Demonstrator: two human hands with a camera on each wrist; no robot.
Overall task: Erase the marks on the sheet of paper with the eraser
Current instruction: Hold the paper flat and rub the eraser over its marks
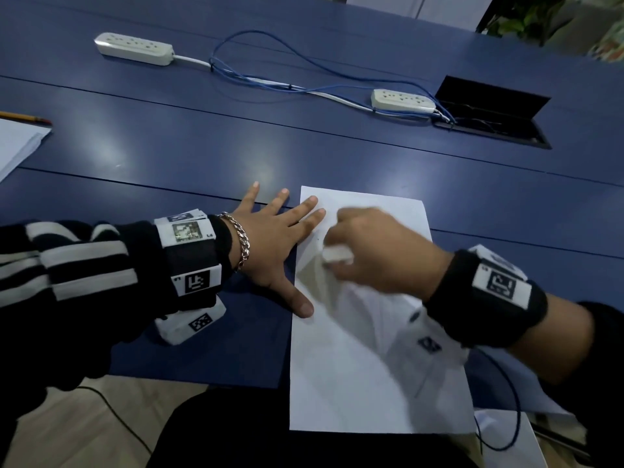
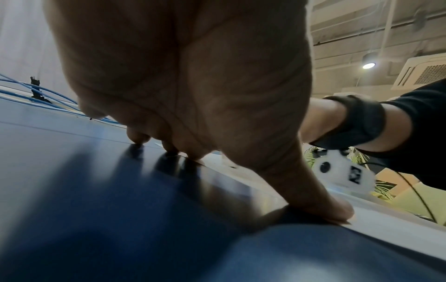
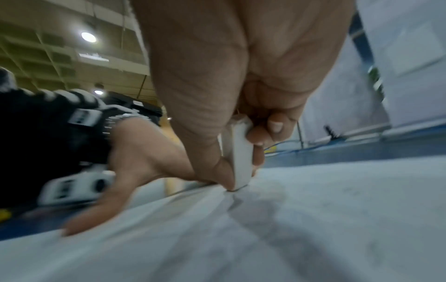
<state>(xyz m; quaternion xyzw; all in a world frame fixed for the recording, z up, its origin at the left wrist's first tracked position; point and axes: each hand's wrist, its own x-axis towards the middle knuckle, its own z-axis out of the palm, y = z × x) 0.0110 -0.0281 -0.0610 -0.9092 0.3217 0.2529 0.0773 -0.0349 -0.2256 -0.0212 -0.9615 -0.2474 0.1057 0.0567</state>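
**— What did the room and surface look like?**
Blue, smooth table [image 1: 236, 136] panels ran under everything, with a gridded ceiling and round lamps showing in the wrist views.

**— And the fingers?**
On the right hand [image 1: 378, 251], the thumb and curled fingers [image 3: 258, 137] pinched a white, block-shaped eraser [image 3: 239, 156], thumb on one flat face and fingertips on the other. Its lower end touched the sheet of paper [image 1: 354, 366] right below the thumb tip. In the head view the eraser was only a pale blur under the knuckles, and that hand was smeared by motion.

**— The other hand?**
The left hand [image 1: 273, 244] lay flat with straight fingers spread apart. Two fingertips and the thumb pressed on the paper's left edge; the other fingers rested on the table.

**— Could you see the marks?**
Hardly. One tiny dark speck sat near the eraser; the rest was shadowed or too blurred to tell.

**— Anything further out?**
A chain bracelet [image 1: 241, 241], black wristbands with printed tags, two white power strips [image 1: 133, 49] with blue cables [image 1: 270, 62], and a pencil [image 1: 23, 117] cut off at the left edge beside more paper.
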